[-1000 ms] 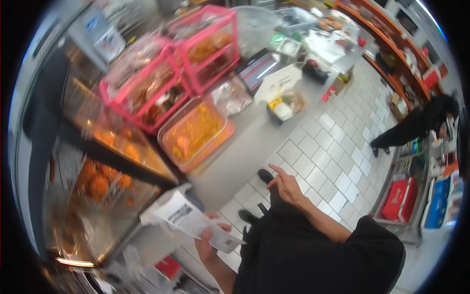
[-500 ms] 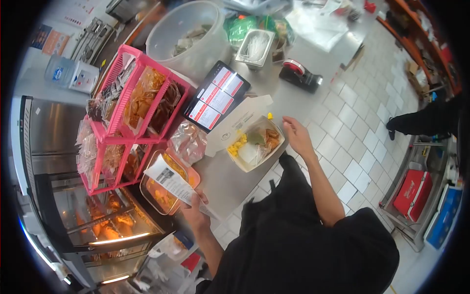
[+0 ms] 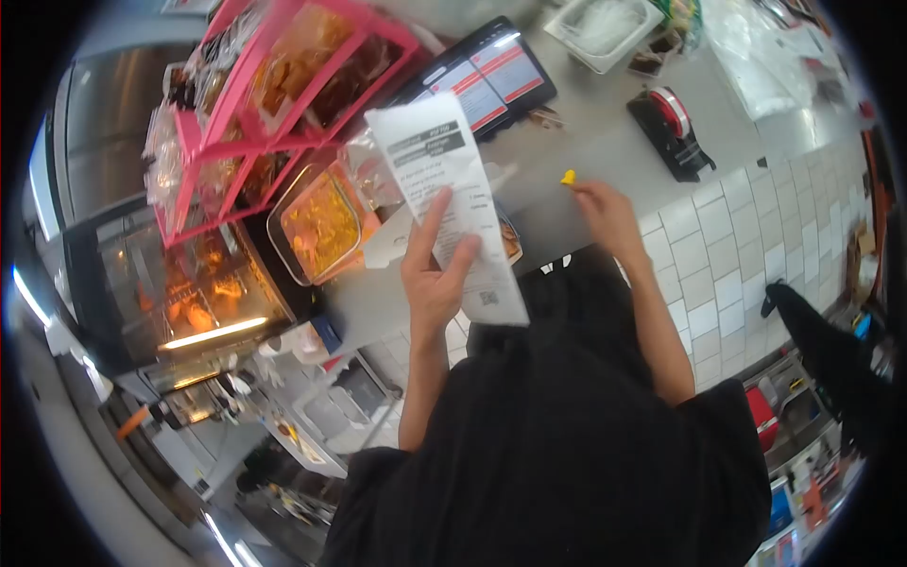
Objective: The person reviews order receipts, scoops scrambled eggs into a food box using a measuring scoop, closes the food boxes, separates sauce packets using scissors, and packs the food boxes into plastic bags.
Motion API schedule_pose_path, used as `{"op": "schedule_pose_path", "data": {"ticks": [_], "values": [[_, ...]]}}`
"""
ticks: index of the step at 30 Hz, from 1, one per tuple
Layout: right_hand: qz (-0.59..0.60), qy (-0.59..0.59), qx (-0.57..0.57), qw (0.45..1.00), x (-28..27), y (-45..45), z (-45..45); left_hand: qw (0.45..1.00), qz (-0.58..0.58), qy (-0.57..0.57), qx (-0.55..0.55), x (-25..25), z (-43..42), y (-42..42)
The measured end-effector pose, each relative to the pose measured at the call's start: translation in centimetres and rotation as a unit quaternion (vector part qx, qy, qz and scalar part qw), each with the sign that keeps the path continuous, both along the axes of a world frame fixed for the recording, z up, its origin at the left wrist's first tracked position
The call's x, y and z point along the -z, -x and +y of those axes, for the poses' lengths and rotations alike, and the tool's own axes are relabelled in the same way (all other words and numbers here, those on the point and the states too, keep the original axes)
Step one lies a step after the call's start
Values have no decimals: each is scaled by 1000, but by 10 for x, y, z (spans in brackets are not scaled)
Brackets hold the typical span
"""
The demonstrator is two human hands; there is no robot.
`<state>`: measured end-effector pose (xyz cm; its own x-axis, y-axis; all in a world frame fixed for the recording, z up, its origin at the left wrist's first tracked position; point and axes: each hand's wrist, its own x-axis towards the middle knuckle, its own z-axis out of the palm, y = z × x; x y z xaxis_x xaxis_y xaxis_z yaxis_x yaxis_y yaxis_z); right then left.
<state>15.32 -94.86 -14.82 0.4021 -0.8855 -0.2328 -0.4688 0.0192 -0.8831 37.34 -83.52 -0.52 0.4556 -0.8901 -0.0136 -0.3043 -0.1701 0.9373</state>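
Note:
My left hand (image 3: 436, 283) holds a long printed paper receipt (image 3: 463, 180) in front of me, thumb and fingers across its face. Behind the paper lies a takeaway food box, mostly hidden; one flap of its lid (image 3: 385, 246) and a corner with food (image 3: 511, 240) show. My right hand (image 3: 609, 222) is over the counter's near edge, its fingertips pinched together at a small yellow piece of food (image 3: 568, 177). To the left of the receipt is a glass dish of yellow-orange food (image 3: 326, 222).
Pink baskets (image 3: 222, 142) of bagged items stand at the left, above a lit warming cabinet (image 3: 203, 302). A tablet (image 3: 505, 76), a metal tub (image 3: 605, 28) and a tape dispenser (image 3: 669, 132) sit on the steel counter (image 3: 605, 123). Another person's dark-clothed leg (image 3: 803, 331) is at the right.
My left hand has raised the receipt from beside the dish to in front of the box. My right hand has moved from the box's side to the yellow piece. The view has shifted.

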Motion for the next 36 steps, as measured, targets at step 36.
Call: {"op": "schedule_pose_path", "data": {"ticks": [36], "values": [[108, 218, -172, 955, 29, 26, -26, 942, -294, -109, 123, 161, -62, 95]]}}
